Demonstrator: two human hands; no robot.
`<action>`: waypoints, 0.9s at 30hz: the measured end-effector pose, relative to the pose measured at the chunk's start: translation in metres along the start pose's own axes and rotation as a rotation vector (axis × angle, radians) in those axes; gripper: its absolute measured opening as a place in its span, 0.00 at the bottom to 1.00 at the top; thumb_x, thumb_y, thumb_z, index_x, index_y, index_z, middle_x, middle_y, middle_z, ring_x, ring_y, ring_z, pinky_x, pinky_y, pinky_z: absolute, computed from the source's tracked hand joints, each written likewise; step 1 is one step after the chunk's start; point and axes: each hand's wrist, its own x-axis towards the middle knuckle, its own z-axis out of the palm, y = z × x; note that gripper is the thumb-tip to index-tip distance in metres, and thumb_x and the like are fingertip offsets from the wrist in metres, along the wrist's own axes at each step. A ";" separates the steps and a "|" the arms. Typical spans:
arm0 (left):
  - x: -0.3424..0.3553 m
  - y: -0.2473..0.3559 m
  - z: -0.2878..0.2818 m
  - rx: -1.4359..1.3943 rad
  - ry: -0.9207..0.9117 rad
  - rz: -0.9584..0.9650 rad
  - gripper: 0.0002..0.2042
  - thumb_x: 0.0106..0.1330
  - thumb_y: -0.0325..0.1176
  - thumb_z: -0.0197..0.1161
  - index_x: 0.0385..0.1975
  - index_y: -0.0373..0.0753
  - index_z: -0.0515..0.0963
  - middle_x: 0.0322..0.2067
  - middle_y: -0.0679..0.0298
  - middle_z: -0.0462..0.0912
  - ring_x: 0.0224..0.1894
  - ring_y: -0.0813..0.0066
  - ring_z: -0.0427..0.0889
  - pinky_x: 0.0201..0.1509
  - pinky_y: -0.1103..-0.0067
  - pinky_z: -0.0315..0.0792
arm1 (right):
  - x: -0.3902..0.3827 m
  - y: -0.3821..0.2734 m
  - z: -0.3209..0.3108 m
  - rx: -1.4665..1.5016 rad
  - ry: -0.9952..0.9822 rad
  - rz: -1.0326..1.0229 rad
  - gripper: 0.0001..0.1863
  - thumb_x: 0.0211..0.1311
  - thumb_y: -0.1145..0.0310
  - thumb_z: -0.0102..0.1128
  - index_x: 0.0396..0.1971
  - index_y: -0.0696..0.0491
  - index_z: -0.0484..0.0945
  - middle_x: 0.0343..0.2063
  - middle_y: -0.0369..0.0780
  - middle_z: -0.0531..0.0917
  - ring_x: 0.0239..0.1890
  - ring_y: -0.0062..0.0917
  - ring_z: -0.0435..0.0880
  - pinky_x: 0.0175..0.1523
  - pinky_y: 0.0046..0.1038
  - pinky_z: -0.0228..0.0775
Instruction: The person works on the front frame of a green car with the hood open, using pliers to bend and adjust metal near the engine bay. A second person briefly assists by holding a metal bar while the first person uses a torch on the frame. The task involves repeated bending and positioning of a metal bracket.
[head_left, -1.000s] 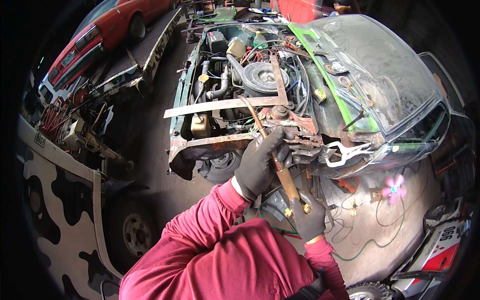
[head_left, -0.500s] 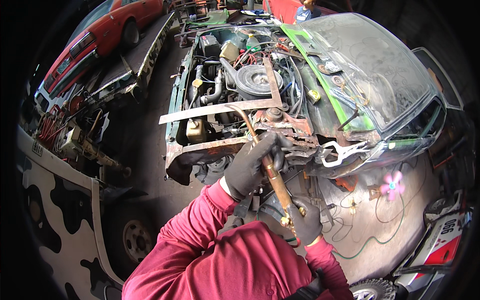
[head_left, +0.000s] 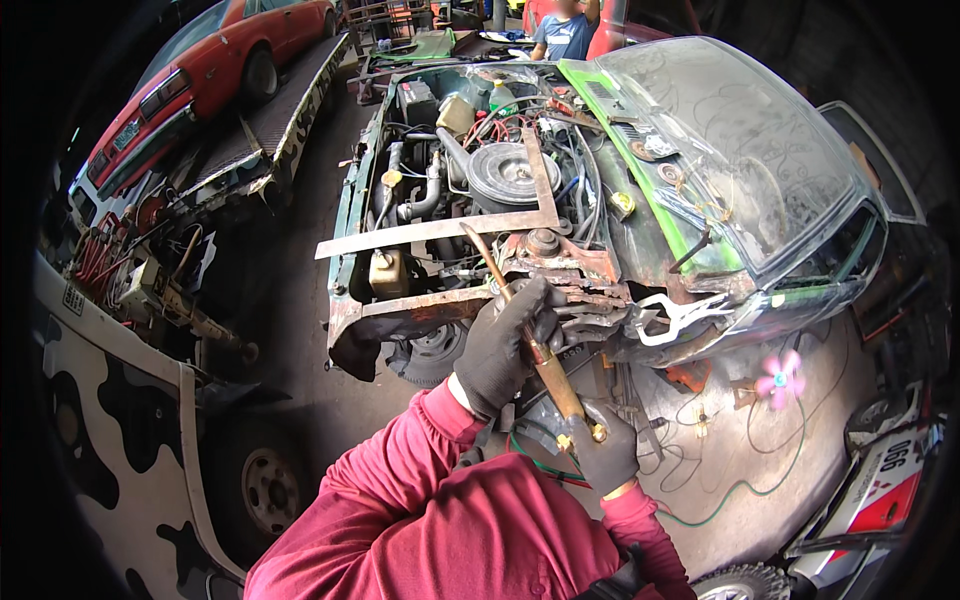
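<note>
A gas torch (head_left: 562, 388) with a bent copper tip and brass valves slants in front of my chest. My left hand (head_left: 500, 345), in a dark grey glove, is closed around its front part. Lower down, my gloved right hand (head_left: 608, 442) grips the rear end beside the valve knobs. The torch tip overlaps the edge of a flat metal carpenter's square (head_left: 440, 230) lying across the car's engine bay; whether they touch I cannot tell. A white locking clamp (head_left: 680, 318) hangs on the rusty fender edge to the right.
Under the square are a round air cleaner (head_left: 500, 172) and a yellowed reservoir (head_left: 388, 272). A green hose (head_left: 745, 487) and cables lie on the floor at right. A camouflage vehicle (head_left: 110, 440) stands left, a red car (head_left: 225, 70) beyond. Another person (head_left: 568, 36) is at the back.
The torch has tilted slightly, its tip dropping a little along the square. Both hands keep their hold. At the back, the other person shows more fully as the view shifts.
</note>
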 end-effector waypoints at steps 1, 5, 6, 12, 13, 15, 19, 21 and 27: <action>0.000 0.001 -0.001 -0.159 -0.051 -0.088 0.25 0.89 0.53 0.49 0.41 0.37 0.81 0.20 0.69 0.67 0.27 0.70 0.75 0.50 0.63 0.80 | -0.001 0.002 -0.003 0.077 -0.080 0.085 0.12 0.76 0.69 0.67 0.50 0.61 0.87 0.28 0.37 0.87 0.31 0.17 0.87 0.37 0.28 0.78; 0.000 0.002 -0.005 -0.228 -0.381 -0.085 0.29 0.90 0.54 0.46 0.29 0.39 0.76 0.19 0.69 0.64 0.23 0.71 0.71 0.47 0.62 0.81 | -0.008 0.003 -0.013 0.310 -0.218 0.351 0.12 0.76 0.70 0.66 0.50 0.61 0.87 0.30 0.38 0.88 0.34 0.18 0.89 0.38 0.28 0.80; 0.002 0.003 -0.007 -0.113 -0.388 -0.053 0.26 0.89 0.54 0.48 0.40 0.37 0.80 0.23 0.67 0.70 0.27 0.71 0.76 0.48 0.64 0.82 | -0.011 0.003 -0.013 0.311 -0.179 0.355 0.12 0.75 0.70 0.66 0.50 0.61 0.87 0.30 0.38 0.89 0.33 0.18 0.90 0.37 0.28 0.80; 0.011 0.014 -0.021 0.028 0.046 0.177 0.27 0.86 0.50 0.57 0.73 0.38 0.68 0.50 0.60 0.85 0.50 0.68 0.88 0.61 0.67 0.83 | -0.015 0.009 -0.015 -0.095 0.064 0.029 0.15 0.70 0.69 0.74 0.52 0.59 0.88 0.33 0.45 0.90 0.33 0.30 0.92 0.38 0.32 0.82; 0.013 0.020 -0.027 0.037 0.083 0.257 0.27 0.86 0.50 0.58 0.74 0.38 0.68 0.52 0.59 0.85 0.49 0.69 0.88 0.60 0.67 0.84 | -0.016 0.011 -0.015 -0.163 0.105 -0.040 0.16 0.69 0.68 0.75 0.53 0.58 0.88 0.34 0.46 0.90 0.33 0.33 0.93 0.39 0.33 0.83; 0.015 0.032 -0.043 0.144 0.159 0.255 0.29 0.86 0.51 0.59 0.76 0.38 0.67 0.55 0.58 0.86 0.48 0.71 0.89 0.56 0.69 0.85 | -0.018 0.019 -0.016 -0.227 0.118 -0.094 0.19 0.67 0.66 0.78 0.54 0.57 0.88 0.37 0.47 0.91 0.35 0.37 0.93 0.40 0.36 0.84; 0.009 0.042 -0.065 0.251 0.149 0.138 0.26 0.85 0.49 0.60 0.71 0.35 0.74 0.50 0.59 0.89 0.42 0.75 0.90 0.51 0.75 0.86 | -0.026 0.027 -0.012 -0.428 0.076 -0.181 0.23 0.64 0.63 0.81 0.56 0.55 0.87 0.42 0.47 0.91 0.39 0.42 0.94 0.41 0.38 0.85; 0.007 0.044 -0.073 0.294 0.182 0.109 0.26 0.84 0.47 0.61 0.69 0.32 0.75 0.49 0.59 0.90 0.42 0.74 0.91 0.50 0.76 0.86 | -0.028 0.027 -0.007 -0.444 0.065 -0.195 0.26 0.64 0.60 0.82 0.58 0.54 0.87 0.43 0.46 0.89 0.39 0.42 0.92 0.41 0.39 0.85; -0.001 0.051 -0.098 0.356 0.175 0.083 0.25 0.85 0.43 0.60 0.69 0.29 0.73 0.50 0.56 0.90 0.44 0.72 0.91 0.50 0.76 0.86 | -0.020 0.013 0.005 -0.449 0.048 -0.254 0.25 0.64 0.61 0.80 0.58 0.55 0.88 0.39 0.46 0.90 0.37 0.44 0.92 0.41 0.41 0.84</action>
